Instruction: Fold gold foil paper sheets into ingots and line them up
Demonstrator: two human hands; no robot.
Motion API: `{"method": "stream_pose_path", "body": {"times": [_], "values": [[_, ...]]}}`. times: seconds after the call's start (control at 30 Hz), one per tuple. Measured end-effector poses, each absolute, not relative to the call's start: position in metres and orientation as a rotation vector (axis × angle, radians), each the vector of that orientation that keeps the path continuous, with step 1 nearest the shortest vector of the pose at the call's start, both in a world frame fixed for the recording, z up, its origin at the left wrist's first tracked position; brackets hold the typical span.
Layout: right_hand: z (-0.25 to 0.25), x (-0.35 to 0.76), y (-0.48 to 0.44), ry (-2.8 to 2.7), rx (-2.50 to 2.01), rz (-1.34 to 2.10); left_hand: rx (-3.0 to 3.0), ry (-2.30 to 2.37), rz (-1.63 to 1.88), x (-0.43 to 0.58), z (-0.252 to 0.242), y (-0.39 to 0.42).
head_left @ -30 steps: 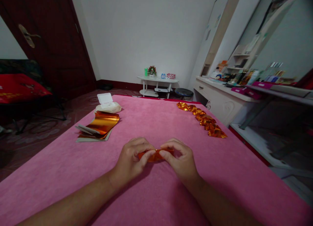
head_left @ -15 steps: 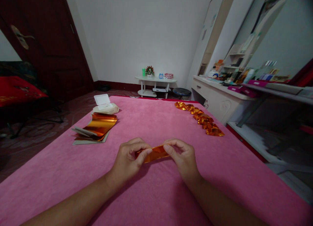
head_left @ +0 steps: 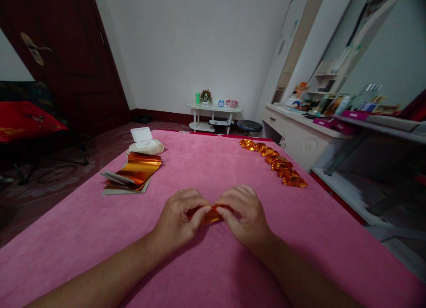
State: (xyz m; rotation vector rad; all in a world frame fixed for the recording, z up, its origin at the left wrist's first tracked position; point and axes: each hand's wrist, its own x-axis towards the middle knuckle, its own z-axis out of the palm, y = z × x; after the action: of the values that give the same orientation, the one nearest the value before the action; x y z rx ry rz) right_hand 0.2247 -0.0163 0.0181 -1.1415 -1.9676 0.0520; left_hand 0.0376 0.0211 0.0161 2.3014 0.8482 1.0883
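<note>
A narrow folded strip of shiny orange-gold foil paper (head_left: 211,216) lies between my two hands, just over the pink cloth. My left hand (head_left: 183,215) pinches its left part between thumb and fingers. My right hand (head_left: 244,215) grips the right part, its thumb close to the left thumb. Both hands cover much of the strip, so its ends are hidden. Left of the hands sits a loose stack of gold foil sheets (head_left: 140,169) with pale backs. A row of several folded gold foil pieces (head_left: 282,168) runs along the right side of the cloth.
Behind the sheets stands an opened wipes pack (head_left: 146,144) with its white lid up. The pink cloth (head_left: 199,161) covers the work surface. A dressing table (head_left: 299,126) with bottles is on the right. A small white table (head_left: 213,107) and a round stool (head_left: 249,126) stand beyond.
My hands have drawn closer together on the foil strip, and less of it shows between them. The right hand's fingers have curled further over it. The view has shifted slightly.
</note>
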Motion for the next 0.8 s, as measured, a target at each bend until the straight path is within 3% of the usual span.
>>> {"method": "stream_pose_path", "body": {"times": [0.3, 0.8], "values": [[0.027, 0.216, -0.024, -2.159, -1.105, -0.314, 2.392, 0.799, 1.077, 0.04, 0.018, 0.016], [0.019, 0.221, -0.019, -1.979, -1.069, -0.013, 2.388, 0.677, 1.068, 0.037, 0.023, 0.027]]}}
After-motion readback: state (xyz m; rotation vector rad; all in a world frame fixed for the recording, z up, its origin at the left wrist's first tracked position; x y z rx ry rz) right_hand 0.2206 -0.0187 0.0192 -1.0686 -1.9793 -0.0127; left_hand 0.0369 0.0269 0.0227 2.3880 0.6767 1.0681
